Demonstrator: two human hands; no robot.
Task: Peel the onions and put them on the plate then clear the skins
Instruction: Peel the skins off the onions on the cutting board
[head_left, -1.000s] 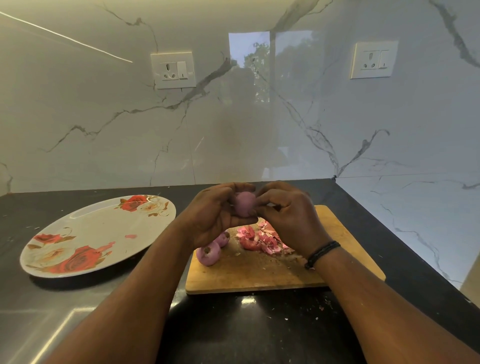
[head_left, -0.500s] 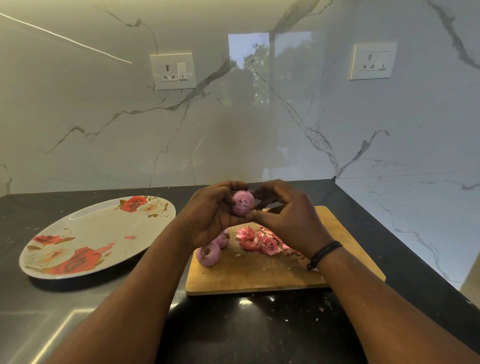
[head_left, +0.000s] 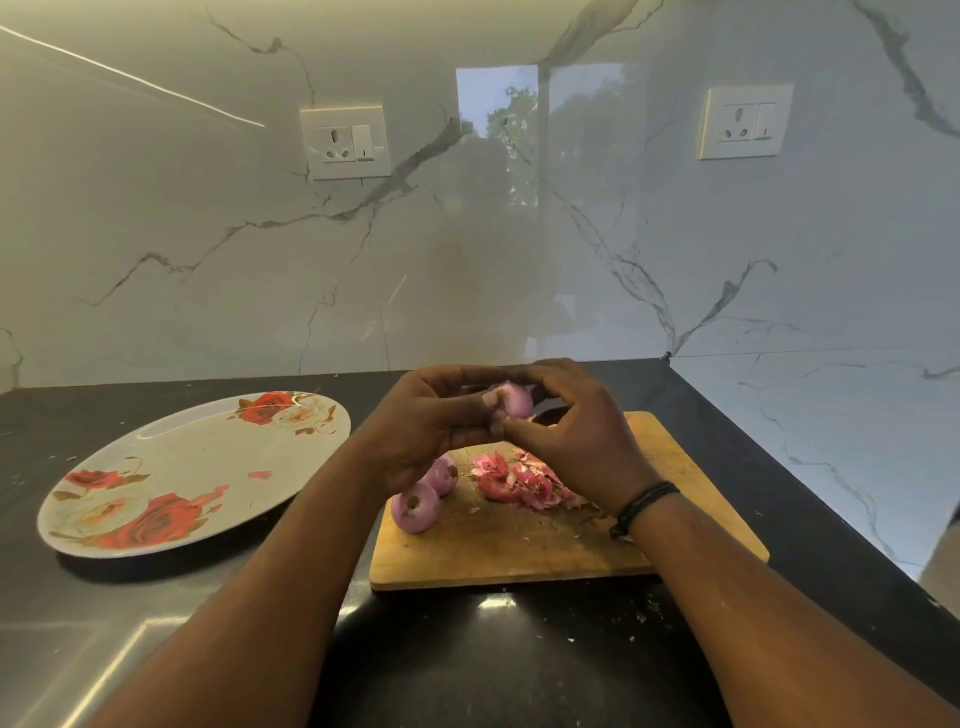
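Note:
A small purple onion (head_left: 515, 400) is held above the wooden cutting board (head_left: 524, 545). My left hand (head_left: 426, 421) grips it from the left, and my right hand (head_left: 576, 431) curls round it from the right, fingers over its top. Two peeled onions (head_left: 415, 506) lie on the board's left part, partly behind my left wrist. A heap of pink onion skins (head_left: 519, 480) lies mid-board under my right hand. The oval plate (head_left: 171, 467) with red roses sits on the counter to the left, with no onions on it.
The counter (head_left: 493, 665) is black and carries small skin flakes in front of the board. A marble wall with two sockets (head_left: 345, 143) stands close behind. The counter ends at a wall on the right, just past the board.
The onion has been turned between my hands, and my right fingers have shifted over its top. Both hands stay above the board.

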